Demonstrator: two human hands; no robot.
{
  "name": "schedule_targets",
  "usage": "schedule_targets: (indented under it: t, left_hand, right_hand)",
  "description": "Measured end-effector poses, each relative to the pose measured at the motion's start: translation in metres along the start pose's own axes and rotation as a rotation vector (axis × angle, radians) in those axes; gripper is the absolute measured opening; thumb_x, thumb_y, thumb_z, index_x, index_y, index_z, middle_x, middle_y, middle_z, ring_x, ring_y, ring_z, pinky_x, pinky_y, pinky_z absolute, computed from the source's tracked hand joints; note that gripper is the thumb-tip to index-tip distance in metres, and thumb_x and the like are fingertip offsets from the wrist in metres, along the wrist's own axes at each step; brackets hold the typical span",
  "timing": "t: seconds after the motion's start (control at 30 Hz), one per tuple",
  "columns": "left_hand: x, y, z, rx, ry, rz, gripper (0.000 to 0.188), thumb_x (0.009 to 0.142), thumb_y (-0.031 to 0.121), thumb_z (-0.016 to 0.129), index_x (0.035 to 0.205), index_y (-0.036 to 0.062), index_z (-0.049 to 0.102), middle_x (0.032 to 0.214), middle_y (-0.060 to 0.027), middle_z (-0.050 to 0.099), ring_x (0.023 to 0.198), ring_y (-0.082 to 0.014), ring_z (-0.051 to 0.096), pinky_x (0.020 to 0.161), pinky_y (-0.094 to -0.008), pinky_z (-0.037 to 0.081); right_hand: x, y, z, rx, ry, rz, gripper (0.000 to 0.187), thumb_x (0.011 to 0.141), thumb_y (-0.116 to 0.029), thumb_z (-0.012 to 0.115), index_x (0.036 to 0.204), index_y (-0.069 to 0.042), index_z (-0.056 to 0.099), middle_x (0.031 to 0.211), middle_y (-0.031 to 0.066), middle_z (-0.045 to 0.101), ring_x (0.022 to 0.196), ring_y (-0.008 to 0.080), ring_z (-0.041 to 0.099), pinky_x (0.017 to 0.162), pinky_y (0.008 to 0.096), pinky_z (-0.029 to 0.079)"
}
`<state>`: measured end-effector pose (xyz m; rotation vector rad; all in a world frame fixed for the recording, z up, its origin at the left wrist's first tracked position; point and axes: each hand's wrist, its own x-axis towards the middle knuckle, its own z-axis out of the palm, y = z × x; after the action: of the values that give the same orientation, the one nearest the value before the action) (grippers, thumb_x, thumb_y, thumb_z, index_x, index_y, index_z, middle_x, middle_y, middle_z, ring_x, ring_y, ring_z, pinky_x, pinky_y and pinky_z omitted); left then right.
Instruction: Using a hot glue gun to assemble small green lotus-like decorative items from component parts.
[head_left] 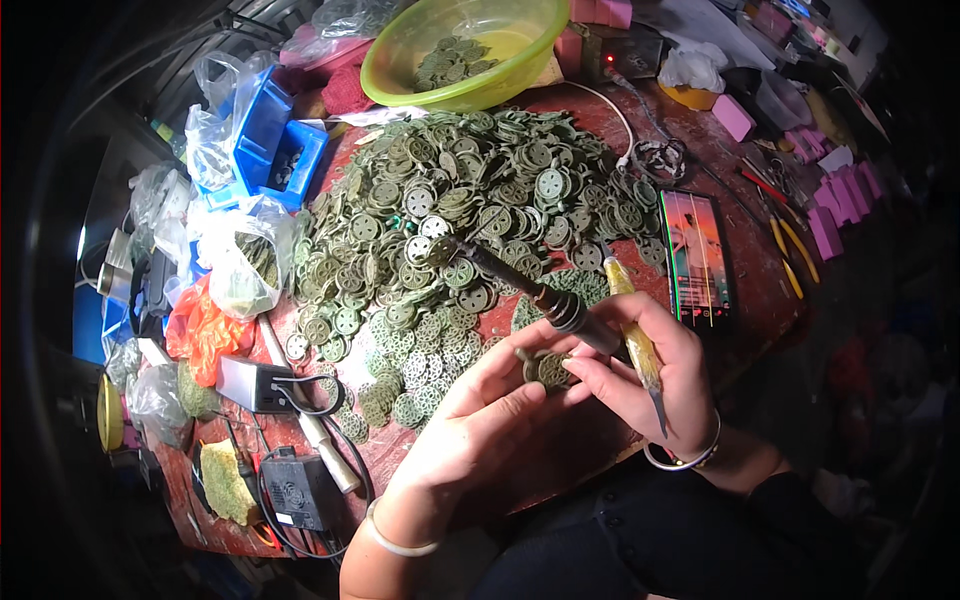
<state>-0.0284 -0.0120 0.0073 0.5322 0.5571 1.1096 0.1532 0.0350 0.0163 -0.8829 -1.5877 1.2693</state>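
Both my hands meet above the table's near edge. My left hand (490, 400) is closed around a small round green openwork medallion (552, 370), held between fingertips and thumb. My right hand (655, 365) touches the medallion's right edge with its thumb and fingers. A yellow-handled pointed tool (640, 350) is tucked between the right fingers, its dark tip pointing toward me. A dark rod-like tool with a ribbed collar (565, 308), resembling a soldering iron, runs from the right fingers up over the pile of green medallions (450, 190); its grip is partly hidden.
A yellow-green basin (390, 95) holding more medallions stands at the back. Blue bins (255, 150), plastic bags (245, 270), a black box with cords (300, 490) and a yellow sponge-like pad (228, 482) line the left. On the right lie a phone (697, 255), pliers (785, 255) and pink blocks (845, 195).
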Motion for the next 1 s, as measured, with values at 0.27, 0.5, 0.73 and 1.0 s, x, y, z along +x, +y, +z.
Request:
schedule_targets:
  t: [0.27, 0.5, 0.73, 1.0]
  left_hand:
    - [0.003, 0.002, 0.001, -0.014, -0.003, -0.061, 0.047, 0.099, 0.0, 0.041, 0.145, -0.0029, 0.029, 0.143, -0.0189, 0.04, 0.131, -0.028, 0.046, 0.111, -0.0425, 0.039]
    - [0.004, 0.002, 0.002, 0.069, 0.009, -0.036, 0.048, 0.099, 0.0, 0.042, 0.145, -0.0037, 0.03, 0.141, -0.019, 0.044, 0.132, -0.0287, 0.045, 0.111, -0.0432, 0.039]
    - [0.003, 0.0, -0.006, -0.11, 0.1, -0.079, 0.052, 0.099, 0.017, 0.055, 0.142, -0.0031, 0.036, 0.141, -0.0173, 0.046, 0.128, -0.0255, 0.05, 0.107, -0.0384, 0.043]
    - [0.004, -0.005, -0.007, 0.009, 0.121, -0.011, 0.03, 0.099, 0.009, 0.053, 0.127, -0.0012, 0.052, 0.119, -0.0126, 0.062, 0.107, -0.0205, 0.062, 0.094, -0.0333, 0.053]
  right_hand:
    - [0.006, -0.01, -0.001, 0.178, -0.022, 0.136, 0.031, 0.086, 0.009, 0.062, 0.114, 0.005, 0.05, 0.092, 0.007, 0.063, 0.091, 0.0138, 0.066, 0.071, 0.0259, 0.058]
    - [0.001, -0.012, 0.001, -0.302, 0.141, -0.285, 0.024, 0.085, 0.005, 0.066, 0.107, 0.005, 0.058, 0.089, 0.0112, 0.064, 0.072, 0.013, 0.068, 0.062, 0.0262, 0.059]
    - [-0.004, -0.007, -0.007, -0.473, -0.108, -0.47, 0.048, 0.068, 0.006, 0.073, 0.112, -0.004, 0.059, 0.087, 0.0121, 0.065, 0.071, 0.0289, 0.067, 0.061, 0.0364, 0.053]
    - [-0.001, 0.002, -0.007, -0.228, -0.067, -0.311, 0.039, 0.074, 0.004, 0.074, 0.11, -0.003, 0.059, 0.09, 0.0117, 0.068, 0.079, 0.0247, 0.071, 0.068, 0.0317, 0.054]
